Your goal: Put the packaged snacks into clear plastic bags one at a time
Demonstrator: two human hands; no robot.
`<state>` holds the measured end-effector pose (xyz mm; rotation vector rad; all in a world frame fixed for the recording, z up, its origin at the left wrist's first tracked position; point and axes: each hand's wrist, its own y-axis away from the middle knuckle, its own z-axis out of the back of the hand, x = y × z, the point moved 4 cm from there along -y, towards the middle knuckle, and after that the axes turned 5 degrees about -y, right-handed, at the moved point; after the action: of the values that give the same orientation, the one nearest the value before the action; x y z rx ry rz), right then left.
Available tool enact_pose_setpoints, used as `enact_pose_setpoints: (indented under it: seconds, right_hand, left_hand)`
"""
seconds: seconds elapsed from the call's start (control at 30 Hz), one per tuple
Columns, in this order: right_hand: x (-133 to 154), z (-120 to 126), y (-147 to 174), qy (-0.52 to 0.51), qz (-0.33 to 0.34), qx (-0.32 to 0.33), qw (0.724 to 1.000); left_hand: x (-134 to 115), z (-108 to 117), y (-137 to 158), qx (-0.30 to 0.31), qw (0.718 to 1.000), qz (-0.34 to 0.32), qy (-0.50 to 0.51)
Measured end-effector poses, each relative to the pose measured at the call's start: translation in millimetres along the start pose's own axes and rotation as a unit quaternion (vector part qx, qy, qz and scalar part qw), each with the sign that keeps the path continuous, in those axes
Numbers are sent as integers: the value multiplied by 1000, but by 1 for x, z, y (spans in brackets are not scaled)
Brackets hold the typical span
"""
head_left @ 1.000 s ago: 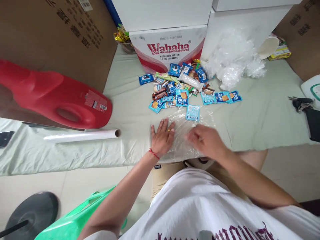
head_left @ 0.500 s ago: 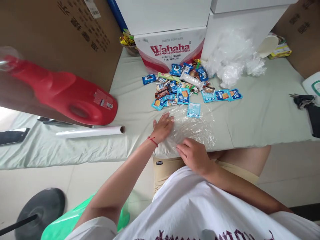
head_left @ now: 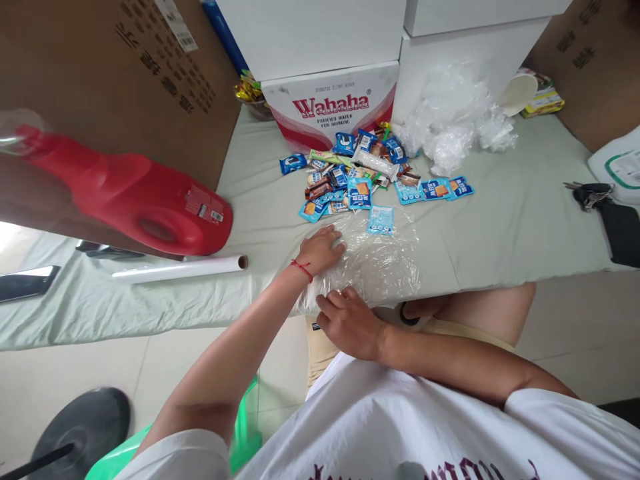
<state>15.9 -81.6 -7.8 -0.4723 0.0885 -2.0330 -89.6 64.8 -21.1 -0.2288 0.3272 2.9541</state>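
Observation:
A thin sheet of clear plastic wrap lies wrinkled on the cloth-covered table in front of me. My left hand, with a red cord on the wrist, rests flat on its left side with the fingers stretched out. At the near edge, my right hand has its fingers curled and closed on the wrap. A light-blue snack packet lies at the wrap's far edge. Just behind it is a heap of wrapped snacks, with a blue packet at its front.
A white cardboard roll and a large red jug are on the left. Behind the snacks stands a Wahaha carton. Crumpled clear plastic sits at the back right; keys lie far right. The table edge runs before me.
My right hand has moved left along the near edge of the wrap, closer to my left hand. My left hand stays on the wrap. The view has shifted slightly.

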Motion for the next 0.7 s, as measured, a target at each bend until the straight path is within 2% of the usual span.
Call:
enact_pose_setpoints:
  seconds: [0.13,0.3,0.43,0.53,0.6,0.63,0.7]
  right_hand:
    - [7,-17,-11,-11,7,39,999]
    - [13,-30,-18,-62,-6,76,995]
    - [19,-37,-13,-79,-17,88,993]
    - [17,-25,3,-88,9,74,993]
    - [5,-6,20,-98,22,31,995]
    - [-6,6,29,-97,6,-3,995]
    - [-37,28,52,-75,-81,-72,991]
  left_hand:
    - [-18,4,-3,12,996,30,-80]
    - [-47,7,1,-35,994,31,-97]
    - [-49,3,2,-111,989,44,-89]
    - [-41,-8,0,-148,986,50,-55]
    - [-37,-16,1,-166,984,49,-34]
    - [-35,-19,2,-180,982,49,-26]
    - [-31,-20,5,-216,975,55,-9]
